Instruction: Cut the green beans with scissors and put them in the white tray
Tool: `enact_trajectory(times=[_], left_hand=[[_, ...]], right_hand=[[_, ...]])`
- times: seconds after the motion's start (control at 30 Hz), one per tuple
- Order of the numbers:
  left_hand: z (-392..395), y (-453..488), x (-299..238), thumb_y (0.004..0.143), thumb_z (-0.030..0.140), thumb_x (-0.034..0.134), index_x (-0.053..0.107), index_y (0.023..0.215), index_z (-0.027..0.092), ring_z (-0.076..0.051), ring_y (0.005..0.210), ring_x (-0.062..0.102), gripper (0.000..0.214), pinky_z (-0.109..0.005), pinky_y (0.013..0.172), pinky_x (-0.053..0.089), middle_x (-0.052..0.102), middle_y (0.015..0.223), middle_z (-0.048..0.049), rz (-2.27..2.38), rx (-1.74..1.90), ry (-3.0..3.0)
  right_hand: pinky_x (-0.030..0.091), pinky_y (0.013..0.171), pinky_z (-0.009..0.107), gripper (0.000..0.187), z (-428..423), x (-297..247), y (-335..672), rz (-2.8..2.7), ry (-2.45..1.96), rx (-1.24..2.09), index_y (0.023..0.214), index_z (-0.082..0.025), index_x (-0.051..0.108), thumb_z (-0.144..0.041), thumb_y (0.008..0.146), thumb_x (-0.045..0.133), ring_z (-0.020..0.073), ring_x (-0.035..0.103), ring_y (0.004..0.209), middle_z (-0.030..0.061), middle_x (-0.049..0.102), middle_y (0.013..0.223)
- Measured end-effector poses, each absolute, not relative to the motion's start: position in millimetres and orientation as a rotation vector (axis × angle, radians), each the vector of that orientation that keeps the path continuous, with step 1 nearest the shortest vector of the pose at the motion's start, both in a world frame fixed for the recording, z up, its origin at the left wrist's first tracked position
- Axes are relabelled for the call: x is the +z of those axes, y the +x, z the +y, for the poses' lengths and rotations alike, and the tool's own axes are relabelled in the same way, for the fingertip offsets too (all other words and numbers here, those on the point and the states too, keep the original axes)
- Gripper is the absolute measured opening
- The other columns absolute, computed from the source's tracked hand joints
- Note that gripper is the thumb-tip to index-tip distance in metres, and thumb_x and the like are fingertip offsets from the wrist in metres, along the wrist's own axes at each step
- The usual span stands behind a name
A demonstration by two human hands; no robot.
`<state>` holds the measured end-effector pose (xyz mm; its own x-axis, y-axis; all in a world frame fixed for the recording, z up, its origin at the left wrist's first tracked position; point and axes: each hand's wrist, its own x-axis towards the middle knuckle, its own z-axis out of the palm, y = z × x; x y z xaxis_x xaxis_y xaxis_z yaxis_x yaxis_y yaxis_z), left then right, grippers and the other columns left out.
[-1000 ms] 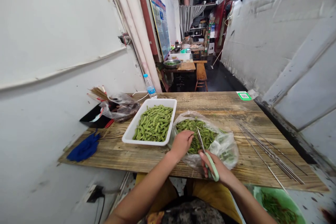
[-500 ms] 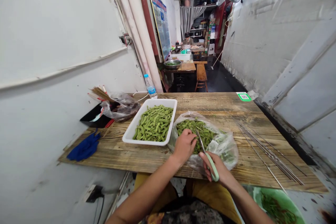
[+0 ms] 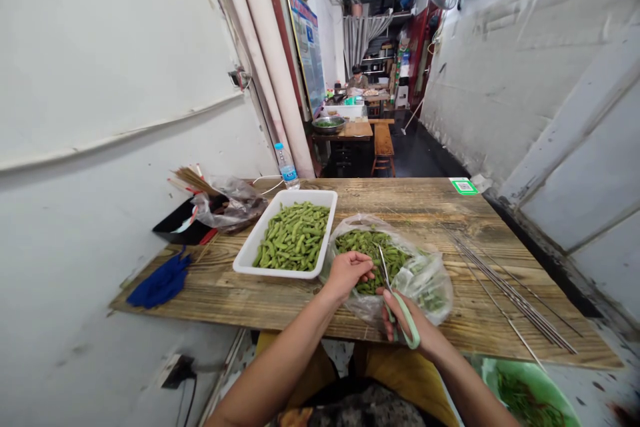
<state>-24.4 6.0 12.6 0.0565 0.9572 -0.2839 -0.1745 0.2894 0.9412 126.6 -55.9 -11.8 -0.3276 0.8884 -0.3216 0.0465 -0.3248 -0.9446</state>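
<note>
My left hand (image 3: 347,272) reaches into a clear plastic bag (image 3: 425,280) of green soybean pods (image 3: 367,243), fingers pinched on a pod. My right hand (image 3: 413,325) grips green-handled scissors (image 3: 395,297), their blades pointing up toward my left fingers over the bag. A white tray (image 3: 250,253) heaped with trimmed pods lies just left of the bag on the wooden table (image 3: 300,303).
Metal skewers (image 3: 505,290) lie on the table's right side. A blue cloth (image 3: 160,283), a black box with sticks (image 3: 187,223), a crumpled bag and a water bottle (image 3: 286,165) stand at left. A green basin (image 3: 533,390) with scraps is below right. A person sits far back.
My left hand has drawn slightly back and closed on a pod. The scissors have shifted a little toward it.
</note>
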Motion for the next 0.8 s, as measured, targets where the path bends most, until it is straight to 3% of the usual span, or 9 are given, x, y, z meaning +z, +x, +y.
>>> enact_trajectory(times=[0.27,0.4,0.57,0.63,0.7,0.8], left_hand=[[3.1,-21.8,14.9,0.064,0.018,0.069,0.06,0.068,0.012,-0.009,0.051,0.061,0.013,-0.018,0.048,0.044,0.067,0.06,-0.003,1.175,1.061,0.822],[2.0,-19.8,12.7,0.063,0.021,0.07,0.059,0.068,0.011,-0.01,0.051,0.06,0.015,-0.019,0.048,0.044,0.066,0.06,-0.004,1.168,1.047,0.826],[11.4,-48.6,18.1,0.069,0.025,0.064,0.06,0.078,0.012,-0.013,0.058,0.062,0.017,-0.025,0.057,0.049,0.066,0.064,-0.0038,1.372,1.215,1.066],[15.4,-72.0,28.6,0.074,0.025,0.059,0.061,0.087,0.014,-0.017,0.069,0.063,0.017,-0.031,0.069,0.05,0.067,0.074,-0.0052,1.65,1.396,1.331],[16.2,-91.3,41.8,0.077,0.022,0.056,0.063,0.096,0.017,-0.022,0.093,0.061,0.021,-0.038,0.085,0.045,0.066,0.096,-0.0101,1.995,1.477,1.631],[10.4,-93.9,54.1,0.079,0.021,0.055,0.063,0.105,0.02,-0.03,0.116,0.046,0.028,-0.046,0.095,0.033,0.056,0.12,-0.0131,2.3,1.298,2.017]], right_hand=[[0.042,0.039,0.023,0.046,-56.1,-20.8,126.4,-1.183,-1.234,1.797,0.074,-0.021,0.045,-0.067,0.077,0.047,0.0082,0.046,0.04,-0.006,0.049,0.059],[0.036,0.031,0.021,0.043,-55.0,-28.4,128.2,-1.191,-1.227,1.776,0.073,-0.021,0.046,-0.063,0.077,0.052,0.0065,0.04,0.033,-0.008,0.045,0.053],[0.033,0.029,0.019,0.042,-54.1,-22.4,129.5,-1.135,-1.236,1.763,0.079,-0.02,0.047,-0.061,0.075,0.055,0.0059,0.037,0.031,-0.0098,0.043,0.05],[0.037,0.034,0.02,0.044,-54.3,-16.3,130.5,-1.07,-1.234,1.76,0.081,-0.02,0.047,-0.063,0.075,0.054,0.0067,0.043,0.035,-0.0084,0.047,0.053],[0.04,0.039,0.021,0.048,-54.5,-12.0,132.0,-1.024,-1.251,1.783,0.08,-0.02,0.048,-0.067,0.073,0.053,0.008,0.048,0.04,-0.0064,0.05,0.057],[0.042,0.043,0.024,0.049,-54.3,-12.9,133.3,-1.017,-1.261,1.813,0.077,-0.021,0.047,-0.069,0.071,0.053,0.0094,0.049,0.043,-0.005,0.051,0.059]])
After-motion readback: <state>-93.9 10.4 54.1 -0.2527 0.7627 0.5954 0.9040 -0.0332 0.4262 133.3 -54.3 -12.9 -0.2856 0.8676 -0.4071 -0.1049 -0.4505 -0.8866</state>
